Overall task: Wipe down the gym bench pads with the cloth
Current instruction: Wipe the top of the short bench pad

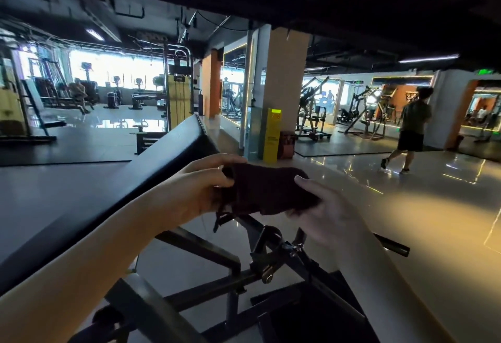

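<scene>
**Cloth held between both hands, beside the bench pad**

Both hands grasp the dark maroon cloth. The left hand pinches its left end between thumb and curled fingers. The right hand holds the right end, thumb on top and fingers tucked underneath, mostly hidden by the fabric. The cloth is bunched or folded and is held in the air above the metal bench frame, just to the right of the black bench pad. It appears to be off the pad, though the left hand overlaps the pad's edge and contact cannot be ruled out.

No brand or label is visible on the cloth, pad or frame. A yellow stand against the pillar carries dark print that is too small to read. A green lit sign at far right is also illegible.

The pad's near end is cut off at the left edge. The frame's lower parts are in deep shadow. A person is walking across the glossy floor on the right.
</scene>
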`<state>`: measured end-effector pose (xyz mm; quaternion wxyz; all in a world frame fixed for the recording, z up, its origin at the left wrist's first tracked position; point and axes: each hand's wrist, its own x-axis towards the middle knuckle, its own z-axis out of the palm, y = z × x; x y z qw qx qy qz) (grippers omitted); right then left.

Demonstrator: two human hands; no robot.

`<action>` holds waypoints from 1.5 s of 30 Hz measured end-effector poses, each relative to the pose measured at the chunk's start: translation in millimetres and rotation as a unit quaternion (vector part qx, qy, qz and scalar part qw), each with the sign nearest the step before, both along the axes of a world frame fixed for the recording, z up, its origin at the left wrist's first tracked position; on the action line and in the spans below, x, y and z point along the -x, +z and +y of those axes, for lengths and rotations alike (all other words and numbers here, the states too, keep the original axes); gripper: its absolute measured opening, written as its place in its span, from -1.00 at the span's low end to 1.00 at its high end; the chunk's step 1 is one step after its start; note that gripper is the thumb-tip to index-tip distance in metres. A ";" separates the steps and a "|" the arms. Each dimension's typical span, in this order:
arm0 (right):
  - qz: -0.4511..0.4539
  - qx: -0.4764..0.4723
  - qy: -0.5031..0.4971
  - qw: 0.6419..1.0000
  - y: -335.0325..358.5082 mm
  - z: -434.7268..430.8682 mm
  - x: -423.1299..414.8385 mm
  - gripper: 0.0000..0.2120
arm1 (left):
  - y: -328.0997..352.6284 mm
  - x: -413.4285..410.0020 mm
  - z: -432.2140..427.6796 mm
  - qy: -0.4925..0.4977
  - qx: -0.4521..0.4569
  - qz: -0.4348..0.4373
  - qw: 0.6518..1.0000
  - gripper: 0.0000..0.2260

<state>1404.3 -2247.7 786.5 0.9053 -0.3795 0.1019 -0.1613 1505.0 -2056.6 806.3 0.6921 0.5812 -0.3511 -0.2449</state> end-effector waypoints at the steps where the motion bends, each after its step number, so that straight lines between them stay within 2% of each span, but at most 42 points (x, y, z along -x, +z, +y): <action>1: 0.011 0.007 -0.013 1.000 3.3 1.2 -9.5 -0.71 | 1.5 -2.7 -2.7 0.015 -0.014 -0.007 1.000 -0.80; 2: 0.019 0.018 -0.026 0.999 4.4 -0.6 -20.8 -0.75 | 3.6 -3.2 -4.6 0.042 -0.036 -0.040 0.998 -0.87; 3: 0.023 0.030 -0.034 0.999 7.4 0.1 -32.4 -0.75 | 4.9 -3.9 -5.5 0.078 -0.058 -0.109 0.989 -0.86; 4: 0.016 0.057 -0.044 0.997 8.2 -3.6 -45.0 -0.68 | 6.5 -2.7 -5.1 0.118 -0.081 -0.192 0.971 -0.82; 6: -0.014 0.098 -0.063 0.993 11.0 -6.2 -70.0 -0.40 | 7.3 -0.2 -4.4 0.187 -0.099 -0.333 0.919 -0.78; 7: -0.029 0.104 -0.064 0.992 12.9 -5.4 -81.8 -0.31 | 4.5 -1.8 -3.9 0.207 -0.097 -0.371 0.900 -0.75; 11: -0.053 0.101 -0.074 0.991 27.7 -0.7 -140.5 -0.35 | -2.7 -10.9 -5.0 0.241 -0.117 -0.441 0.857 -0.67; 13: -0.024 0.184 -0.096 0.978 36.8 3.8 -174.3 -0.47 | -1.0 -14.9 -6.8 0.263 -0.141 -0.473 0.829 -0.66; 15: -0.022 0.301 -0.106 0.948 41.2 9.5 -209.3 -0.66 | 0.8 -22.3 -9.9 0.294 -0.186 -0.544 0.764 -0.74; 17: -0.031 0.411 -0.075 0.908 41.7 13.4 -243.1 -0.72 | -0.8 -31.9 -14.0 0.346 -0.242 -0.627 0.655 -0.82; 19: -0.030 0.524 -0.070 0.848 42.0 13.7 -262.2 -0.76 | -5.3 -43.0 -21.5 0.390 -0.309 -0.687 0.529 -0.79; 20: -0.027 0.564 -0.076 0.822 40.0 11.1 -267.1 -0.77 | -6.8 -47.0 -26.0 0.396 -0.337 -0.703 0.486 -0.73; 21: -0.030 0.580 -0.085 0.809 37.0 8.2 -270.0 -0.78 | -7.1 -51.3 -30.0 0.396 -0.362 -0.707 0.461 -0.67; 22: -0.041 0.566 -0.076 0.820 34.4 5.5 -268.2 -0.79 | -5.4 -54.0 -33.7 0.394 -0.385 -0.703 0.449 -0.62; 24: -0.082 0.475 -0.001 0.876 27.8 5.3 -262.6 -0.79 | -0.4 -55.9 -40.7 0.394 -0.443 -0.676 0.438 -0.59; 25: -0.085 0.415 0.064 0.904 27.6 7.3 -254.6 -0.71 | 1.5 -54.8 -44.3 0.396 -0.472 -0.658 0.433 -0.59; 26: -0.071 0.359 0.132 0.921 25.7 11.5 -248.4 -0.53 | 2.6 -53.3 -47.2 0.398 -0.496 -0.640 0.431 -0.58; 27: -0.062 0.334 0.184 0.922 23.1 16.0 -245.7 -0.33 | 3.7 -51.5 -50.3 0.399 -0.515 -0.622 0.435 -0.54; 28: -0.074 0.361 0.202 0.907 22.4 19.6 -240.0 -0.24 | 4.5 -48.9 -52.9 0.401 -0.527 -0.608 0.438 -0.50; 31: -0.175 0.458 0.140 0.860 16.0 20.8 -232.6 -0.47 | 8.0 -40.9 -58.3 0.403 -0.555 -0.598 0.416 -0.43; 33: -0.236 0.469 0.110 0.844 10.6 16.7 -239.1 -0.56 | 13.9 -38.3 -60.9 0.384 -0.580 -0.596 0.401 -0.42; 37: -0.309 0.480 0.120 0.812 4.2 5.3 -265.8 -0.59 | 30.9 -41.8 -66.1 0.339 -0.630 -0.597 0.362 -0.38; 39: -0.320 0.509 0.116 0.790 6.2 -1.4 -286.4 -0.59 | 36.0 -51.1 -71.0 0.313 -0.655 -0.592 0.350 -0.34; 41: -0.300 0.540 0.114 0.778 10.9 -8.6 -310.3 -0.57 | 40.9 -63.0 -76.6 0.296 -0.675 -0.573 0.357 -0.34; 45: -0.226 0.545 0.130 0.797 26.3 -20.5 -353.5 -0.56 | 38.6 -77.2 -80.1 0.302 -0.664 -0.581 0.360 -0.38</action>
